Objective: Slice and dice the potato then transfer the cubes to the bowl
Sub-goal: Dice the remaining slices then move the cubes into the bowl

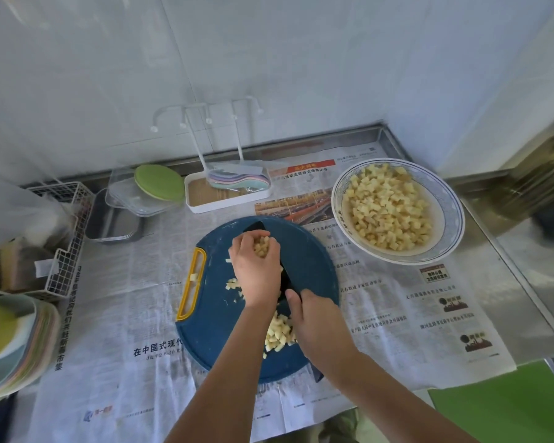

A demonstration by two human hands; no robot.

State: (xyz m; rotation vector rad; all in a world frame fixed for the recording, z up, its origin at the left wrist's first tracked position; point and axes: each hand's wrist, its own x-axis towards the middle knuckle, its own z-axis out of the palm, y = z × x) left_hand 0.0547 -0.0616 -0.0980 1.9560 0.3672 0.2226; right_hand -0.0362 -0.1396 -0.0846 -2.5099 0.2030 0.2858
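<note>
Left fingers (253, 234) cup potato cubes (262, 249) against knife (285, 281)

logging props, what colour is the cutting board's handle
The handle is yellow, the cutting board dark blue; best in head view.

The cutting board (218, 340) lay mid-surface on newspaper (115, 314) spread over the surface (525, 314). Potato cubes (279, 334) sat on its near half, and the knife (255, 227) lay across it. The left hand (256, 273) was over the far half and the right hand (317, 324) at the near right. The bowl (450, 219), with more cubes in it, stood behind and to the right. A rack tray (199, 203) stood behind the board, a wire basket (64, 238) far left and a plate stack (20, 340) near left.
</note>
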